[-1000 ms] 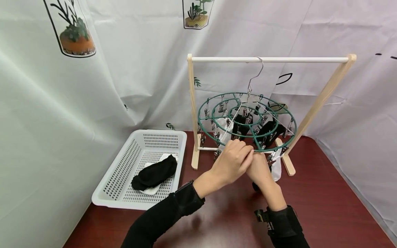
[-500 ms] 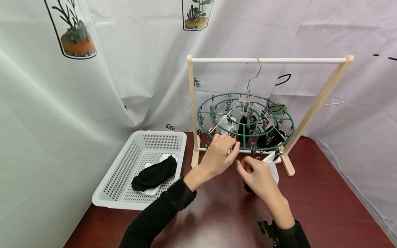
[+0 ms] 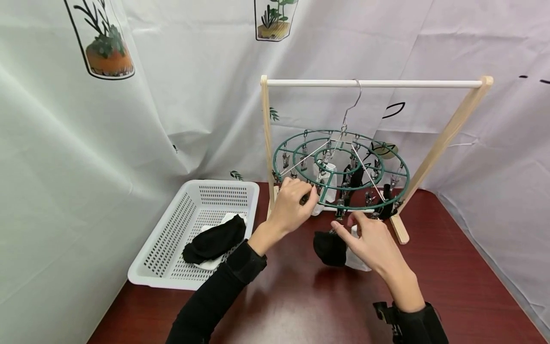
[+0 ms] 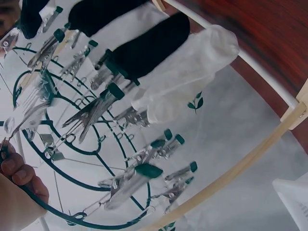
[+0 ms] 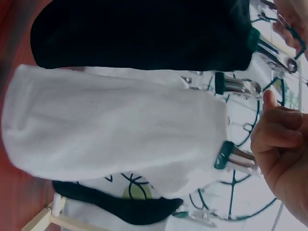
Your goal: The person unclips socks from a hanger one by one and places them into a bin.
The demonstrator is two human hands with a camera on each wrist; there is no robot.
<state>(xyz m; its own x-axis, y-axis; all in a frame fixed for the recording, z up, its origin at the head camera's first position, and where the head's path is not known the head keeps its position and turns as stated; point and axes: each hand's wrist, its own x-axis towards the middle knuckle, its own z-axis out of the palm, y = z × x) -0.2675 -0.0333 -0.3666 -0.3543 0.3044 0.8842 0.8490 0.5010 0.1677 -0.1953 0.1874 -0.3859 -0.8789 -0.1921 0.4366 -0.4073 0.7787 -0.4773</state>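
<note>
A round green drying hanger with several metal clips hangs by its hook. My left hand grips the front left of its outer ring; in the left wrist view the fingers curl round the ring. My right hand is just below the front rim, thumb and index finger apart, holding nothing. Beside it a black sock and a white sock hang from clips, toes down, partly behind the hand in the head view. More black and white socks hang farther back, such as a white one.
A wooden stand with a white bar bears the hanger. Left of it, a white perforated basket holds a black sock lying on white ones. Both rest on a dark red table before a white cloth backdrop.
The hands have parted, the left going left and the right moving right and down. The hanger has turned, bringing the black and white socks to the front. The basket has not changed.
</note>
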